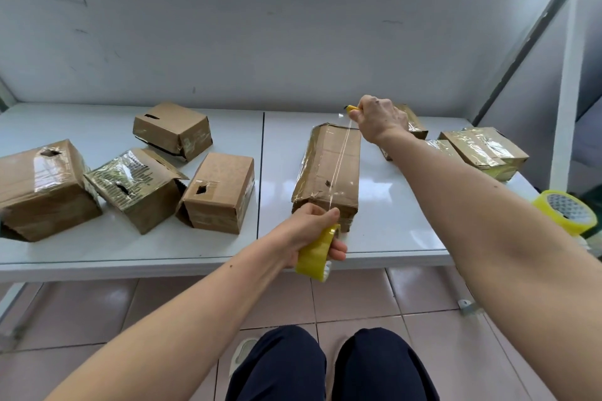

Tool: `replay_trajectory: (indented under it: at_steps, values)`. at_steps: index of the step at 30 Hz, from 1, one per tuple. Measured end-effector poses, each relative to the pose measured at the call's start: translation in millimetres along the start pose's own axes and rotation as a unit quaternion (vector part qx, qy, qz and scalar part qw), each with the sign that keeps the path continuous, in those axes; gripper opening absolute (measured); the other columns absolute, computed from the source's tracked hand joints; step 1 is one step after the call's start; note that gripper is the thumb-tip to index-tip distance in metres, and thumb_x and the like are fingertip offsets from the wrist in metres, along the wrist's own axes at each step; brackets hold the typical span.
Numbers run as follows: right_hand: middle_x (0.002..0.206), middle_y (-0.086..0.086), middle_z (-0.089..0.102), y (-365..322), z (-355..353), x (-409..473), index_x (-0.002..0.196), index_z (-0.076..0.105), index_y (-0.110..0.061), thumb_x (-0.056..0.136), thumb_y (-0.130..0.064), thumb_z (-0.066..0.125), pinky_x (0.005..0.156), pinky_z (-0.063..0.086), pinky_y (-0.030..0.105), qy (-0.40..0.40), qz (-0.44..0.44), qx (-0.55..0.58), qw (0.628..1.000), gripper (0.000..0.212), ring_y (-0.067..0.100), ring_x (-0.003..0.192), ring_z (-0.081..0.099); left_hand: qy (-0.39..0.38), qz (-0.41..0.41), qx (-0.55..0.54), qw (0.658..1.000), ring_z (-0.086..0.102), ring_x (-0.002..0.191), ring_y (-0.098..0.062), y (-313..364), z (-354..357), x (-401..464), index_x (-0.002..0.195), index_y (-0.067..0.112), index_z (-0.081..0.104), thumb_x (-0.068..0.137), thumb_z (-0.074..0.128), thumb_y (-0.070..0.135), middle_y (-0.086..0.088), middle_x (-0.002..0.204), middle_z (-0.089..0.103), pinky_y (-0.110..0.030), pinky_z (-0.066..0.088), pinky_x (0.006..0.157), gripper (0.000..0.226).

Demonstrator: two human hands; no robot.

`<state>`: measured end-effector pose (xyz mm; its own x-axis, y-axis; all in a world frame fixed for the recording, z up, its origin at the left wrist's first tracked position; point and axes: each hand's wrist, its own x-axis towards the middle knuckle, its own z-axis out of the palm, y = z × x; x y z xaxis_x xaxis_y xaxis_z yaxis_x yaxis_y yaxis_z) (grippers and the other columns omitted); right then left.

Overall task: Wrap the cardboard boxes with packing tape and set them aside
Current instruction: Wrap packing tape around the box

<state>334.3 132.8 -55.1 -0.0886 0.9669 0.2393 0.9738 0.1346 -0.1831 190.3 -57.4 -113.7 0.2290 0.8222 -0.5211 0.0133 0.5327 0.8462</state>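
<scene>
A long cardboard box (329, 172) lies in the middle of the white table (391, 221), partly covered in clear tape. My left hand (312, 228) grips a yellow tape roll (317, 254) at the box's near end. A strip of clear tape (340, 163) stretches from the roll over the box to its far end. There my right hand (381, 119) grips a small yellow cutter (352, 109) at the tape's far end.
Several worn boxes (218, 192) sit on the table's left half. Taped boxes (485, 150) lie at the right behind my right arm. A second yellow tape roll (568, 213) rests at the table's right edge. A white wall rises behind the table.
</scene>
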Motion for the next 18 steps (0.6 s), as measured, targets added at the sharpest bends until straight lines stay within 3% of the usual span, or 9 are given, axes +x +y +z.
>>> replay_trajectory:
  at_steps: [4,8,11,14,18]
  values:
    - [0.113,0.015,0.063,3.6,9.1,15.7,0.113,0.056,-0.012,0.103,-0.042,0.045,0.077,0.039,0.038,-0.003,-0.005,-0.01,1.0,0.034,0.035,0.103,0.06,0.007,-0.016,-0.028,0.999,0.067,0.053,-0.024,6.1,4.1,8.0,0.113,0.009,0.048,0.104,0.048,0.04,-0.017,0.068,0.069,-0.032,0.059,0.059,0.032]
    - [0.112,0.014,0.063,9.0,19.3,33.1,0.113,0.056,-0.013,0.103,-0.043,0.043,0.075,0.04,0.037,-0.02,-0.007,-0.03,0.999,0.034,0.034,0.101,0.06,0.015,-0.051,-0.055,0.997,0.059,0.046,-0.017,11.5,2.0,13.3,0.109,0.006,0.056,0.096,0.058,0.026,-0.016,0.069,0.07,-0.024,0.054,0.053,0.024]
    - [0.116,0.015,0.062,7.7,31.6,40.7,0.115,0.056,-0.013,0.104,-0.042,0.044,0.078,0.038,0.037,-0.024,0.003,-0.027,0.999,0.033,0.035,0.106,0.06,-0.016,-0.079,-0.086,0.993,0.06,0.05,-0.016,20.4,-6.1,13.8,0.104,0.009,0.057,0.088,0.065,0.02,-0.017,0.077,0.073,-0.026,0.054,0.059,0.022]
    - [0.116,0.015,0.062,7.0,40.5,44.1,0.116,0.057,-0.012,0.104,-0.041,0.044,0.078,0.037,0.037,-0.027,0.006,-0.018,0.999,0.034,0.035,0.107,0.059,-0.042,-0.077,-0.076,0.993,0.069,0.058,-0.018,25.3,-13.8,6.9,0.1,0.009,0.058,0.092,0.069,0.018,-0.015,0.078,0.073,-0.028,0.06,0.061,0.016]
    - [0.113,0.014,0.062,12.0,42.4,50.9,0.111,0.056,-0.013,0.103,-0.043,0.043,0.077,0.037,0.037,-0.021,0.003,-0.011,1.0,0.034,0.035,0.103,0.058,0.006,0.0,-0.032,0.999,0.072,0.064,-0.02,38.1,-24.1,-9.0,0.115,0.005,0.05,0.092,0.068,0.027,-0.015,0.077,0.075,-0.043,0.059,0.085,0.036]
